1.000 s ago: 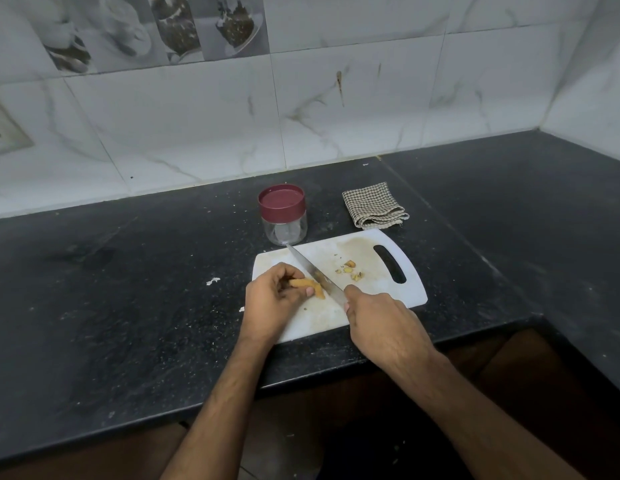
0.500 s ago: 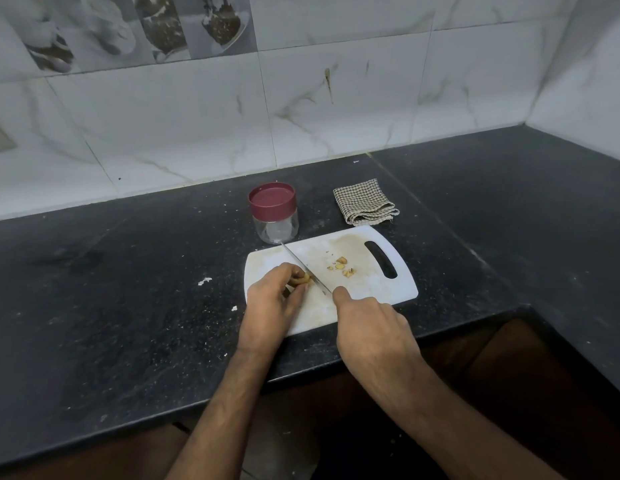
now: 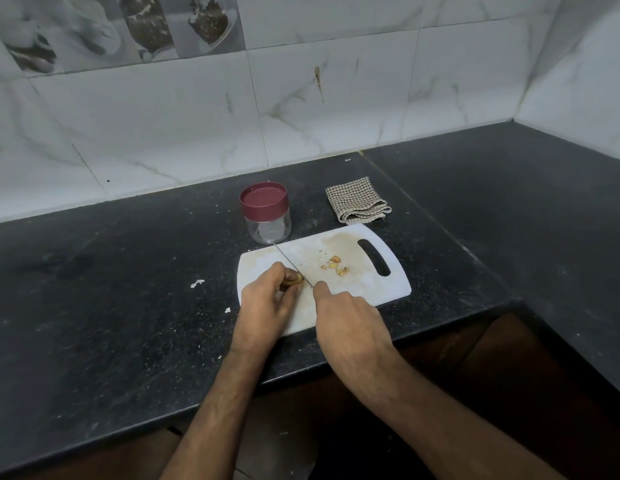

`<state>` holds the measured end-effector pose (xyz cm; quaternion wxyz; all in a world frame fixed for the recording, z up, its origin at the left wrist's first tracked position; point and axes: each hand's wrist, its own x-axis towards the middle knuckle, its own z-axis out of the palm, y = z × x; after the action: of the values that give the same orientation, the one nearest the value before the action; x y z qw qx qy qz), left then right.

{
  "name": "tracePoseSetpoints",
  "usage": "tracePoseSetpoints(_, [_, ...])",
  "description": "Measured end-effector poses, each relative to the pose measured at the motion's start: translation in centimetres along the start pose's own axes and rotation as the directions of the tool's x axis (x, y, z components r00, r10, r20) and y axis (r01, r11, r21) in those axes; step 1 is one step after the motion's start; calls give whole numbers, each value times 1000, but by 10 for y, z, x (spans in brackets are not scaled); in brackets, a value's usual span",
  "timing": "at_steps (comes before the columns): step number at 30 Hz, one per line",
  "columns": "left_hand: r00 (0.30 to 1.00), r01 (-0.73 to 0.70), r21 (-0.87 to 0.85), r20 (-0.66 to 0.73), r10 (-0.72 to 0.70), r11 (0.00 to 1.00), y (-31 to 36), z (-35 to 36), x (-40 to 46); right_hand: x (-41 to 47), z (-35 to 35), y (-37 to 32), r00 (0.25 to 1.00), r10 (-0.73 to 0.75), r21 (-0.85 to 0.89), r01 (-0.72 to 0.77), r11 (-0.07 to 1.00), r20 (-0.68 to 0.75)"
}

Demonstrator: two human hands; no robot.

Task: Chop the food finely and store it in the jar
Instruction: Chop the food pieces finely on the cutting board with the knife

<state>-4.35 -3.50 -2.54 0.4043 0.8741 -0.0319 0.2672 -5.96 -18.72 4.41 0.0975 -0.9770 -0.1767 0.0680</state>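
A small yellowish-brown piece of food is pinned on the white cutting board, toward the board's left end, by the curled fingertips of the left hand, so that only its right tip is seen. A knife is gripped in the right hand, whose fingers are wrapped round the hidden handle while the forefinger is stretched along the blade's back; the thin blade is laid against the exposed tip of the food, its point reaching toward the board's far edge. A few chopped bits are scattered near the middle of the board, to the left of its handle slot. The jar, clear with a maroon lid screwed or pressed on, is stood just beyond the board's far left corner, and a folded checked cloth is laid just beyond its far right corner. The food is judged to be light, firm and somewhat fibrous, and small enough to roll or slip under the blade, so it is best held from above and behind the cut line, with the fingertips tucked back. The cut bits would be light and possibly sticky, better gathered by scraping than picked singly. The jar appears light and smooth; its body would best be steadied while the lid is taken off, which has not yet been done.
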Motion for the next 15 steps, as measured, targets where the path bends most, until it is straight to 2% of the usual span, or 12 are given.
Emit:
tracePoseSetpoints(11, [999,49,-47,1,-49,998,4,-1,0,16,5,0,1000,-9,-4,9,1000,-24])
tracePoseSetpoints(15, [995,95,-69,-9,-95,993,1,-2,1,12,-2,10,996,-5,23,8,1000,-91])
